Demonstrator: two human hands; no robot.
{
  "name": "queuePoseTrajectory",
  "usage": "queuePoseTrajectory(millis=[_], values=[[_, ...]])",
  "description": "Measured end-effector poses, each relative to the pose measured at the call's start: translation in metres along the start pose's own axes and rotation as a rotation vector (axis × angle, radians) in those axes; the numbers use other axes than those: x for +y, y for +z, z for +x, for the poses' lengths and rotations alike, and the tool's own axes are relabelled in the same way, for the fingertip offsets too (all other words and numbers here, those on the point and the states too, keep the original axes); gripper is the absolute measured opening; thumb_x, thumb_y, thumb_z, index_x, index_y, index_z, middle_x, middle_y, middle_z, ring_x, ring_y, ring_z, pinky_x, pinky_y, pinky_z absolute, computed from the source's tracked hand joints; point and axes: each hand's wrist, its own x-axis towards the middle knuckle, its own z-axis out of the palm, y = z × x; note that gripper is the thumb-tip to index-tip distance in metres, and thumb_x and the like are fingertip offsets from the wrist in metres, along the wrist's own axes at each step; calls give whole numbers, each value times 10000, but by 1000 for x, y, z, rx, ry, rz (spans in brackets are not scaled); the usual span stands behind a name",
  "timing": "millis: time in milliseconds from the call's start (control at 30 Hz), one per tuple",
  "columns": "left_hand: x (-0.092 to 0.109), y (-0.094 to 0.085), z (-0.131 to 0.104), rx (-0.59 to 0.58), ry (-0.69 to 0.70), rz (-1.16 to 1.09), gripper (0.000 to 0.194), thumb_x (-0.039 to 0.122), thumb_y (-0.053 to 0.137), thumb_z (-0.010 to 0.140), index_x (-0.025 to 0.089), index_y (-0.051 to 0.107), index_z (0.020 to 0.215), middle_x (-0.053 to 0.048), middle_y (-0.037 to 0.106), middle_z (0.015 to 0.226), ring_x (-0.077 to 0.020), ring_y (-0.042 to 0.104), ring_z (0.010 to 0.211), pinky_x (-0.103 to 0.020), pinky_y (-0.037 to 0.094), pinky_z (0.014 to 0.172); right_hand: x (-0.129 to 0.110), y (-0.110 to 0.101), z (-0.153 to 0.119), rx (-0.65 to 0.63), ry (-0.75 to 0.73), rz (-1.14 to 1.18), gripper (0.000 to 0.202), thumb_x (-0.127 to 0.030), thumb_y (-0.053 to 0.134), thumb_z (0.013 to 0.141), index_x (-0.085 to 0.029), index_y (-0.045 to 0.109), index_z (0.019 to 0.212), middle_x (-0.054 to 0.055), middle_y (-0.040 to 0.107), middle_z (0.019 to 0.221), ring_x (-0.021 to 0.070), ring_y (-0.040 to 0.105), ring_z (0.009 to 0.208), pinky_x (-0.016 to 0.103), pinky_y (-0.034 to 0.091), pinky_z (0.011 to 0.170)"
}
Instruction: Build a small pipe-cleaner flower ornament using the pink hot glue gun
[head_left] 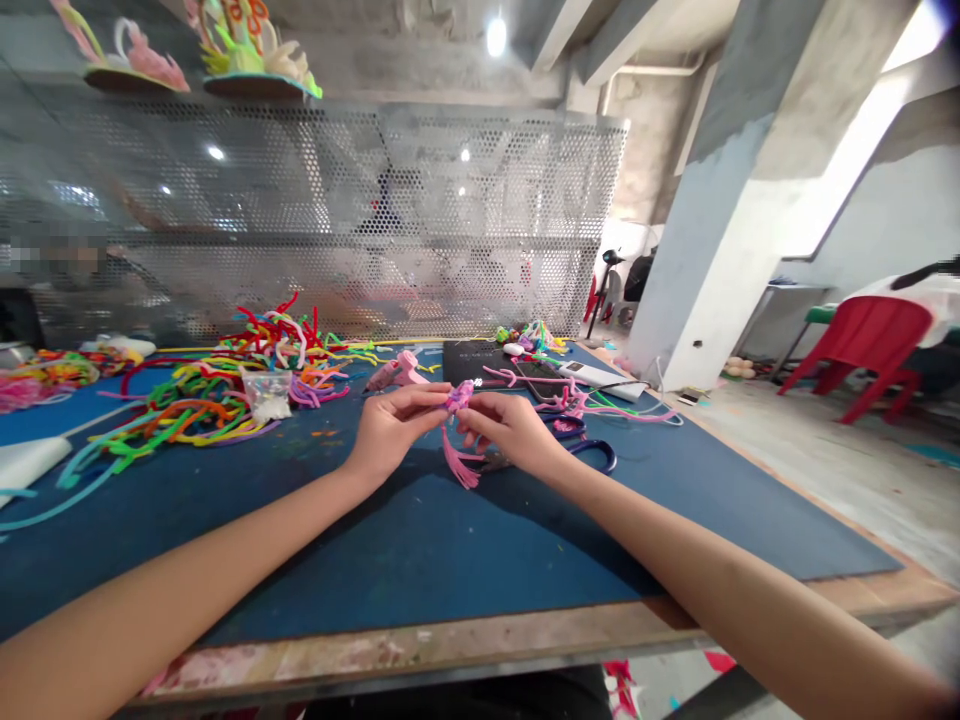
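Note:
A small pink and purple craft piece (460,397) is held above the blue mat, between the fingertips of both hands. My left hand (392,425) pinches it from the left, and my right hand (510,428) grips it from the right. From the piece hangs a pink tassel (459,462), its strands spread at the bottom. Scissors with dark blue handles (600,455) lie on the mat beside and behind my right hand, which hides part of them. Just beyond my left hand is a pink glue gun (405,368).
Colourful pipe cleaners (184,400) pile up on the left around a small clear bag (268,396). Behind my right hand lie pink stems (574,400), a white power strip (604,380) and a black board (472,358). A perforated metal screen (330,220) stands behind the table.

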Motion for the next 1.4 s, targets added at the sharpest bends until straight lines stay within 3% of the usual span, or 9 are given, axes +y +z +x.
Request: queuePoseTrajectory(millis=[200, 333, 467, 700, 1200, 1267, 1400], values=[[0, -4, 2, -51, -107, -15, 431, 315, 787, 631, 148, 699, 1019, -96, 709, 1075, -250, 649, 1008, -390, 492, 931, 3, 0, 0, 4, -53, -58, 228, -394, 543, 837, -182, 572, 916, 23, 652, 761, 129, 611, 626, 233, 482, 596], [4, -4, 2, -141, -97, 110, 424, 361, 739, 688, 149, 697, 1052, -89, 701, 1098, -267, 640, 1025, -380, 498, 918, 2, 1, -1, 40, -128, -198, 240, -396, 504, 867, -181, 563, 954, 44, 647, 829, 145, 608, 704, 240, 469, 629], [5, -2, 3, -158, -113, 114, 416, 372, 715, 710, 158, 693, 1066, -77, 702, 1100, -268, 638, 1029, -386, 497, 916, 0, 3, -1, 75, -138, -181, 252, -364, 502, 870, -199, 582, 1043, 37, 642, 861, 133, 606, 665, 234, 470, 625], [0, -2, 6, -155, -221, 31, 367, 325, 776, 632, 142, 734, 948, -82, 739, 967, -265, 666, 950, -406, 496, 907, 1, 1, -3, 33, -125, -133, 200, -320, 526, 853, -185, 634, 954, 31, 660, 784, 157, 640, 684, 249, 487, 649], [-2, -2, 4, -174, -234, 9, 284, 303, 815, 563, 144, 741, 787, -54, 745, 804, -215, 679, 782, -376, 525, 824, 0, 0, -7, -10, -145, -155, 156, -283, 530, 846, -187, 631, 776, 14, 644, 708, 154, 650, 668, 245, 491, 628], [-4, -1, 4, -157, -282, -41, 297, 301, 817, 568, 142, 741, 807, -50, 741, 793, -196, 675, 757, -360, 524, 820, 0, 2, -4, 0, -90, -67, 152, -302, 562, 830, -180, 634, 773, 14, 643, 702, 152, 651, 667, 249, 504, 637], [-11, 1, 6, -102, -420, -299, 275, 333, 788, 634, 147, 734, 829, -42, 733, 808, -144, 665, 721, -306, 531, 794, 3, 2, 8, -12, 203, 365, 256, -395, 541, 855, -156, 621, 809, 37, 660, 705, 138, 649, 622, 282, 548, 650]])
